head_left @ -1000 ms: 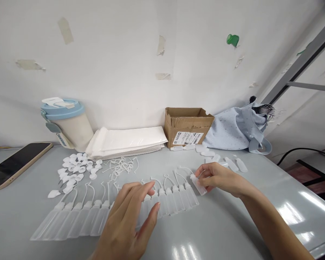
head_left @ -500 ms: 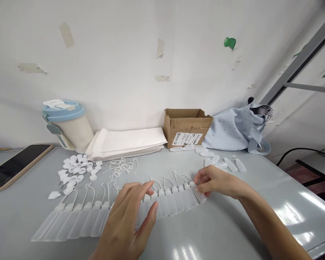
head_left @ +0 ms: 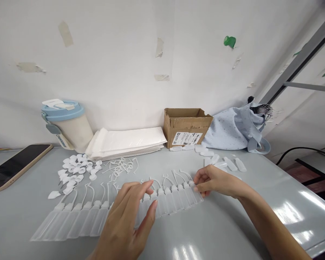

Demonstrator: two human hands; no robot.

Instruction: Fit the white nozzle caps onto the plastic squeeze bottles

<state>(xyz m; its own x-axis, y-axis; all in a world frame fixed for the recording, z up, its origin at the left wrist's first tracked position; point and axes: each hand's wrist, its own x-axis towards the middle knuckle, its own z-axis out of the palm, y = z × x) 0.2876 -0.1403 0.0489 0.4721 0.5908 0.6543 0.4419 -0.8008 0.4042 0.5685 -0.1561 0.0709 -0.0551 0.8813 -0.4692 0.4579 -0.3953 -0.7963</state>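
A row of several translucent bottles (head_left: 72, 223) lies side by side on the grey table, each with a thin white strap at its neck. Over the middle of this row is my left hand (head_left: 131, 216), thumb and fingers apart, holding nothing and hiding some bottles. At the row's right end, my right hand (head_left: 212, 181) has its fingers curled at the last bottle (head_left: 197, 193), thumb against its upper side. Loose white straps (head_left: 121, 167) lie behind the row, and a pile of white caps (head_left: 74, 169) is to their left.
Loose small bottles (head_left: 230, 164) lie behind my right hand. Along the wall stand a blue-lidded cup (head_left: 76, 128), a stack of white packets (head_left: 130, 141), an open cardboard box (head_left: 188, 126) and a light blue bag (head_left: 230, 128). A phone (head_left: 16, 164) lies far left.
The last bottle has shifted left and straightened against its neighbour, with my right hand moving slightly left alongside it. My left hand is nearly unmoved.
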